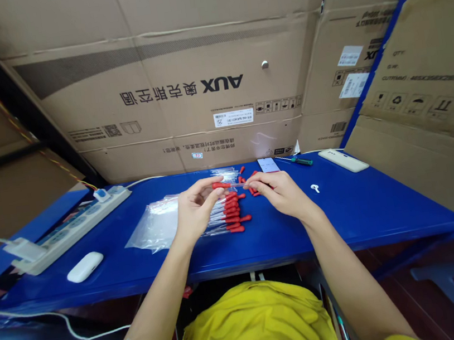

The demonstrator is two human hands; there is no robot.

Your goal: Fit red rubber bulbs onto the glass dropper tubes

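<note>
On the blue table [354, 208] lies a row of several clear droppers with red rubber bulbs [232, 212]. My left hand [194, 209] is closed in a pinch on one dropper, whose red bulb [220, 185] shows at my fingertips. My right hand [279, 192] is closed in a pinch on a small red bulb next to loose red bulbs [252, 176] lying behind it. A pile of clear plastic bags [155, 225] lies left of my left hand, partly under it.
A white power strip [75, 226] with a plugged charger runs along the left. A white earbud case [84, 266] sits near the front left edge. A green screwdriver [302, 161], a white phone [343, 160], a white earbud [315, 187] and cardboard boxes [181, 86] stand behind.
</note>
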